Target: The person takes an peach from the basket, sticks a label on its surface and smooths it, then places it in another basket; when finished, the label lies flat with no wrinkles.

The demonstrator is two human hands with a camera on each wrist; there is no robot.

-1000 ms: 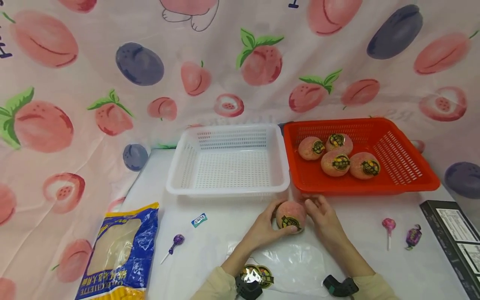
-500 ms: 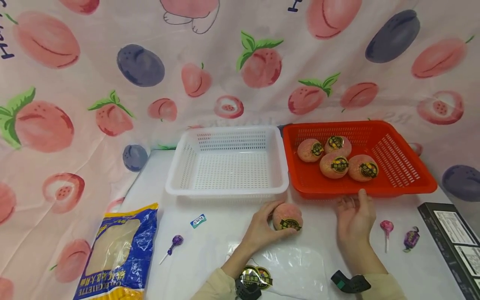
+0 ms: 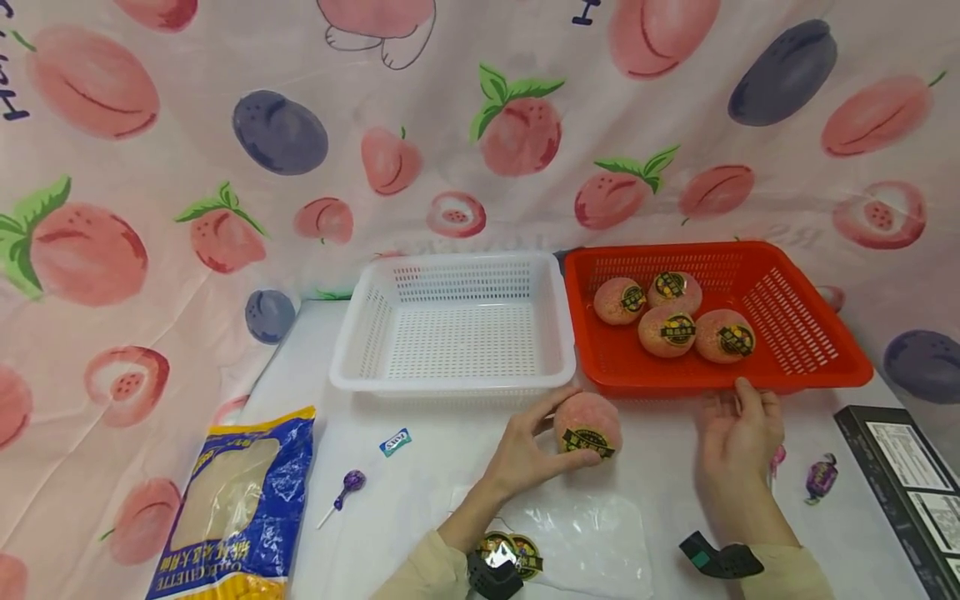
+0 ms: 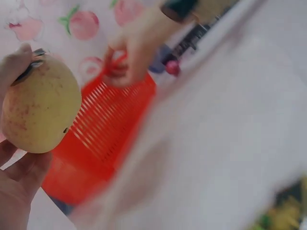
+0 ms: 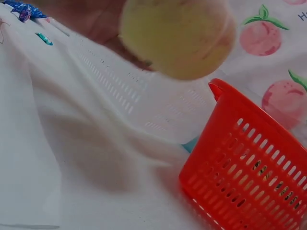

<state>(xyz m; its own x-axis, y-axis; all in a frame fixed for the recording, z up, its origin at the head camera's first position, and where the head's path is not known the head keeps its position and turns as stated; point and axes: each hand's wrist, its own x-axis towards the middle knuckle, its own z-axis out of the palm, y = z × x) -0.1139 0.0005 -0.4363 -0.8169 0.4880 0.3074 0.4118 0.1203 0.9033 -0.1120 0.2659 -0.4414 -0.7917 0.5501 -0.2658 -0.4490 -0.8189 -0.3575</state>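
In the head view my left hand (image 3: pixel 521 454) holds a peach (image 3: pixel 588 417) with a black-and-gold label, thumb across its front, just in front of the two baskets. The left wrist view shows the yellow underside of this peach (image 4: pixel 43 105) above the table. My right hand (image 3: pixel 742 437) is at the front rim of the red basket (image 3: pixel 637 389); in the left wrist view the right hand (image 4: pixel 134 57) has thumb and fingers around that rim. Inside the red basket lie several labelled peaches (image 3: pixel 667 332). A white basket (image 3: pixel 453 385) stands to its left.
A clear plastic bag (image 3: pixel 592 542) with a gold label lies in front. On the left are a blue-and-yellow pasta bag (image 3: pixel 240 500), a purple lollipop (image 3: pixel 353 482) and a small green wrapper (image 3: pixel 395 442). A purple wrapped candy (image 3: pixel 822 479) and black box (image 3: pixel 900 483) lie right.
My right hand has left the held peach and moved right to the red basket's front rim, then further right along it. My left hand keeps the peach, now slightly higher.
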